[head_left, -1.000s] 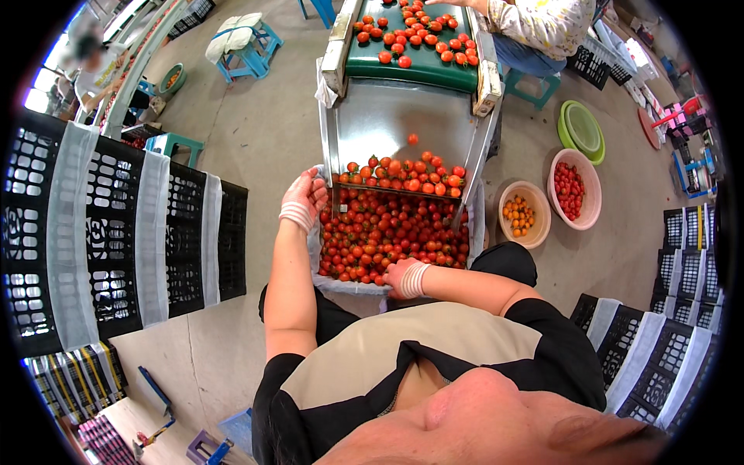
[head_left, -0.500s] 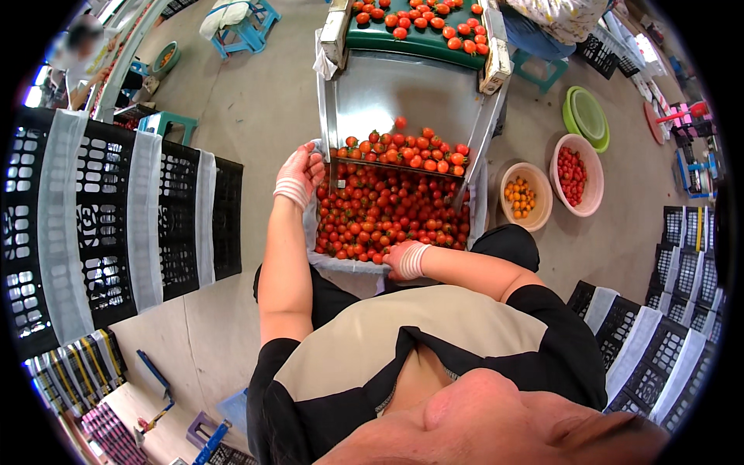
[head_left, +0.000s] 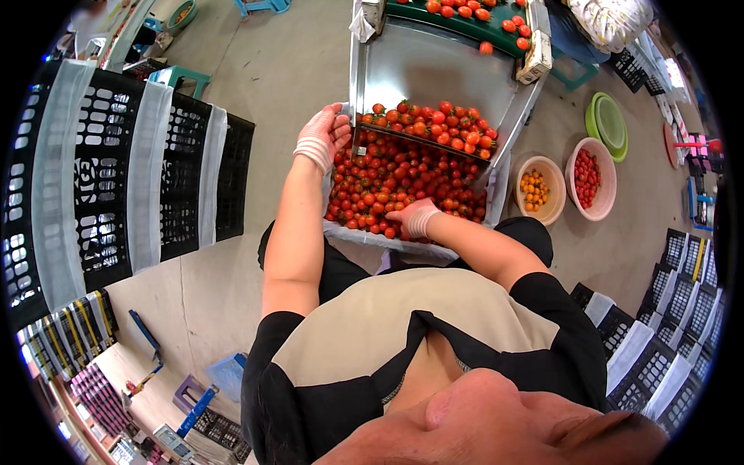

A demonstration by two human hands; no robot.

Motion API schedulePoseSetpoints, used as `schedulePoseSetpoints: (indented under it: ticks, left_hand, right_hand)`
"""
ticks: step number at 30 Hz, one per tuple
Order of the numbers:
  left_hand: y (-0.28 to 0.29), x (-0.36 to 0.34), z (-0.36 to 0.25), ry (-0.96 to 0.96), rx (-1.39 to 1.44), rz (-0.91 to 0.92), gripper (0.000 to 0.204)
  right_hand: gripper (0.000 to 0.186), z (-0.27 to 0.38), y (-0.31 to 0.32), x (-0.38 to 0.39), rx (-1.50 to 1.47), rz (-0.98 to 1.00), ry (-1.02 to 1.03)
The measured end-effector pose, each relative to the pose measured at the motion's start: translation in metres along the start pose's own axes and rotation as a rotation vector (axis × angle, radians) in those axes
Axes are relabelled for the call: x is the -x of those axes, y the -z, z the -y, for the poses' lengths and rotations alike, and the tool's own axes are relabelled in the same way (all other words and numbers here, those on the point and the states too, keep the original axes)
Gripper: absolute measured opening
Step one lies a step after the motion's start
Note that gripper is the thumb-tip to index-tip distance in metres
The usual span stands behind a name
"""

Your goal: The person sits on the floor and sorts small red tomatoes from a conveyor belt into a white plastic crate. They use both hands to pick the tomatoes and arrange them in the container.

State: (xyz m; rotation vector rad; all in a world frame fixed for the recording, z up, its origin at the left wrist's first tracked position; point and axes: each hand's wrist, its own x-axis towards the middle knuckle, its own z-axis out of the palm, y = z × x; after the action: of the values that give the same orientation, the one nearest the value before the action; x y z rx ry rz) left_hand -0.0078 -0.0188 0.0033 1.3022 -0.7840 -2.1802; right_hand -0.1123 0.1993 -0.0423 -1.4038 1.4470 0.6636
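A crate with a pale cloth liner (head_left: 442, 252) stands in front of my knees, filled with small red tomatoes (head_left: 372, 182). My left hand (head_left: 325, 133), in a thin glove with a striped cuff, is curled at the crate's far left corner beside the metal chute (head_left: 422, 58). My right hand (head_left: 416, 218), gloved the same way, lies on the tomatoes near the front rim. Its fingers stretch out to the left, and the tips are partly lost among the fruit. More tomatoes rest behind a dark lip at the chute's lower end.
Above the chute, a green conveyor belt (head_left: 457, 22) carries tomatoes. To the right stand a pink basin of red tomatoes (head_left: 575, 203), a pale basin of orange ones (head_left: 548, 213) and green basins (head_left: 607, 124). Black crates (head_left: 112, 163) are stacked at left, others (head_left: 647, 364) at lower right.
My right hand has moved from the crate's front rim inward onto the tomatoes. My left hand stays at the far left corner. The whole view has shifted somewhat.
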Motion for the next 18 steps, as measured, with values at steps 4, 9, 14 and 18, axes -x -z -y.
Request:
schedulePoseSetpoints:
  ticks: [4,9,14,18]
  left_hand:
    - [0.001,-0.004,0.003,-0.001,0.009,0.018,0.025]
    - [0.004,-0.002,0.0,-0.002,0.015,0.056,0.027]
    - [0.0,-0.001,-0.004,0.011,0.008,0.08,0.028]
    - [0.0,0.0,-0.003,0.023,0.043,0.075,0.028]
  right_hand:
    - [0.054,-0.01,0.016,-0.049,0.288,-0.422,0.173]
    - [0.049,-0.023,0.06,-0.067,0.223,-0.53,0.104]
    - [0.045,-0.048,0.003,-0.075,0.042,-1.179,0.151]
    - [0.045,-0.048,-0.058,-0.013,0.25,-0.95,0.623]
